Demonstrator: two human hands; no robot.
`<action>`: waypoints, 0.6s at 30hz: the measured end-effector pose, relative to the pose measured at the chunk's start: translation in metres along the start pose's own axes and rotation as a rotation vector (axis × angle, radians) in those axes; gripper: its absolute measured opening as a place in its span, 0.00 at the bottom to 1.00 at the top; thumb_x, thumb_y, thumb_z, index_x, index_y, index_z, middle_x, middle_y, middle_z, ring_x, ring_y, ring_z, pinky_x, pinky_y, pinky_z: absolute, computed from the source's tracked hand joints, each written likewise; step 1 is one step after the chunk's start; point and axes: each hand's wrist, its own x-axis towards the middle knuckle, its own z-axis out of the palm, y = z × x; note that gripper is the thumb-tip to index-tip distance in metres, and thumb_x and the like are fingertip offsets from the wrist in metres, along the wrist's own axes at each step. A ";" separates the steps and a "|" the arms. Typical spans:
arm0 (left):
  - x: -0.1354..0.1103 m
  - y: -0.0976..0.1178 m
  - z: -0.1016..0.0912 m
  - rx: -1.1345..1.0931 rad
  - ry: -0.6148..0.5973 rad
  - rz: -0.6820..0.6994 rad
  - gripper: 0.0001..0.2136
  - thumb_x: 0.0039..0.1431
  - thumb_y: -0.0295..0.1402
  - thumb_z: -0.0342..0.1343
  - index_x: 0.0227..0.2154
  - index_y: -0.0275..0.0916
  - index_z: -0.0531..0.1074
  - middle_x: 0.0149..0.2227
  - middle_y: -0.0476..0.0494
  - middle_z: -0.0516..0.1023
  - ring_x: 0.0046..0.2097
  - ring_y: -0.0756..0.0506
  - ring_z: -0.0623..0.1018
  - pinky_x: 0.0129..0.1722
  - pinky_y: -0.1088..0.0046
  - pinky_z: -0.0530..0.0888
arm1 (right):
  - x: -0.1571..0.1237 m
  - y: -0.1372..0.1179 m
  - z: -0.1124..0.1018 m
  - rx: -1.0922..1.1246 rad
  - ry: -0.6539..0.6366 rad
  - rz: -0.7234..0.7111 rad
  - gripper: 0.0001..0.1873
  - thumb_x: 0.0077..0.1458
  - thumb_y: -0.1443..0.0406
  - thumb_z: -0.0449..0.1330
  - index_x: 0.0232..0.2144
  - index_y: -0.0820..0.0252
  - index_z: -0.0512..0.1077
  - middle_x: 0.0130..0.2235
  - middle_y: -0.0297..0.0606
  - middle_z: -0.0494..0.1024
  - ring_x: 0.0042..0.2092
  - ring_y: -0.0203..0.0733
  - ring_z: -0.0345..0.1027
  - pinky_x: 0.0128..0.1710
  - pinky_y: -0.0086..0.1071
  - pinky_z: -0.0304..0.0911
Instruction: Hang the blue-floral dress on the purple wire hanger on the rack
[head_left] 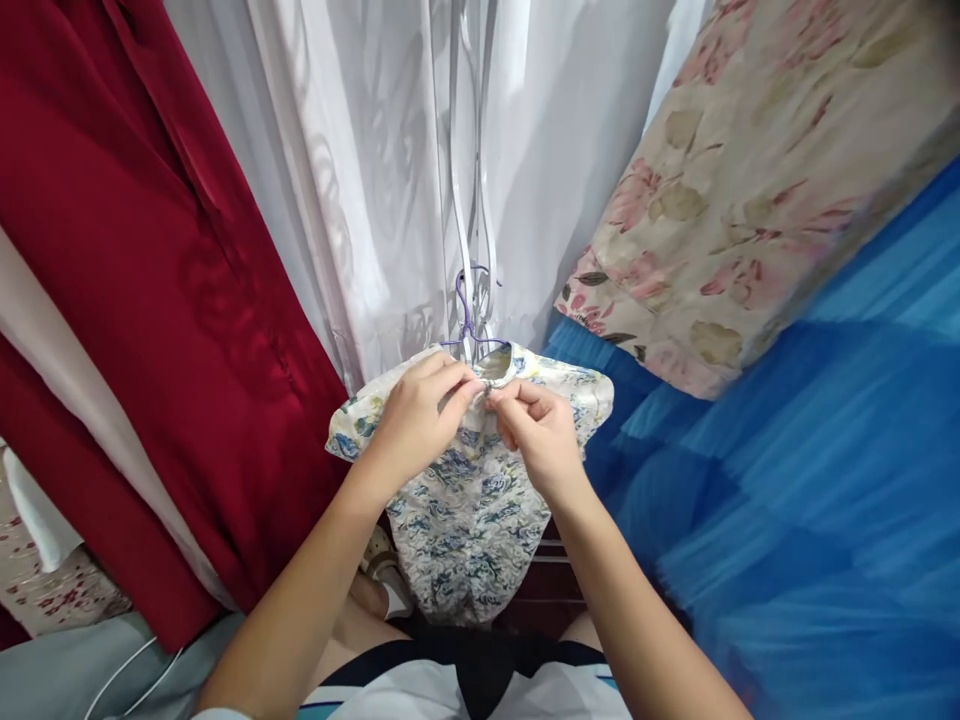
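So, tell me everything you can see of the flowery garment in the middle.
The garment is pale cloth with a mostly bluish flower print, a round neckline and short sleeves. It hangs on a purple hanger in front of white fabric; its lower part looks crinkled. The left hand and right hand pinch it at the neckline.

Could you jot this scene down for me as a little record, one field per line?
Garment: blue-and-white floral top, hanging upright
Support: purple hanger at its neck
Left hand: pinching the front neckline
Right hand: pinching beside it, fingertips nearly meeting
Between fingertips: small dark detail, too small to identify
Behind: white drapery
Left side: red fabric
Right side: pink-flowered cloth, blue fabric
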 end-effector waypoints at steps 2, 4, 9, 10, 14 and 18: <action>0.005 -0.001 0.001 0.016 0.096 0.025 0.08 0.66 0.32 0.52 0.31 0.39 0.73 0.34 0.46 0.72 0.38 0.47 0.73 0.41 0.71 0.68 | 0.001 0.016 -0.002 -0.005 0.020 0.012 0.14 0.56 0.59 0.61 0.23 0.59 0.65 0.14 0.24 0.60 0.16 0.28 0.48 0.17 0.24 0.43; 0.008 -0.015 -0.002 -0.015 0.260 0.020 0.08 0.65 0.32 0.53 0.31 0.38 0.73 0.33 0.46 0.73 0.39 0.48 0.73 0.41 0.72 0.68 | 0.001 0.034 -0.006 -0.032 0.010 0.035 0.15 0.56 0.59 0.61 0.22 0.58 0.63 0.15 0.23 0.58 0.17 0.27 0.46 0.18 0.25 0.41; 0.003 -0.096 -0.028 -0.428 0.730 -0.269 0.08 0.60 0.35 0.59 0.30 0.36 0.73 0.29 0.48 0.72 0.34 0.50 0.72 0.37 0.76 0.69 | -0.013 0.057 -0.013 -0.060 -0.077 0.119 0.15 0.56 0.62 0.60 0.21 0.58 0.60 0.17 0.23 0.56 0.19 0.27 0.45 0.19 0.25 0.40; -0.003 -0.114 -0.031 -0.633 0.838 -0.394 0.07 0.59 0.34 0.60 0.30 0.36 0.73 0.29 0.49 0.72 0.33 0.50 0.73 0.36 0.76 0.70 | -0.016 0.057 -0.012 -0.061 -0.106 0.131 0.15 0.55 0.63 0.59 0.21 0.58 0.60 0.17 0.23 0.56 0.19 0.28 0.45 0.19 0.25 0.41; -0.044 -0.158 -0.018 -1.136 1.077 -0.799 0.07 0.61 0.29 0.56 0.27 0.36 0.68 0.27 0.50 0.72 0.30 0.51 0.73 0.36 0.77 0.72 | -0.029 0.056 -0.007 -0.058 -0.182 0.152 0.14 0.54 0.65 0.60 0.20 0.58 0.60 0.17 0.24 0.57 0.19 0.28 0.48 0.20 0.25 0.43; -0.093 -0.144 0.021 -1.298 0.988 -0.921 0.09 0.64 0.24 0.49 0.28 0.35 0.68 0.25 0.48 0.71 0.29 0.51 0.74 0.37 0.74 0.74 | -0.040 0.069 -0.017 -0.045 -0.092 0.188 0.13 0.56 0.62 0.59 0.22 0.59 0.64 0.15 0.25 0.61 0.18 0.30 0.52 0.20 0.26 0.48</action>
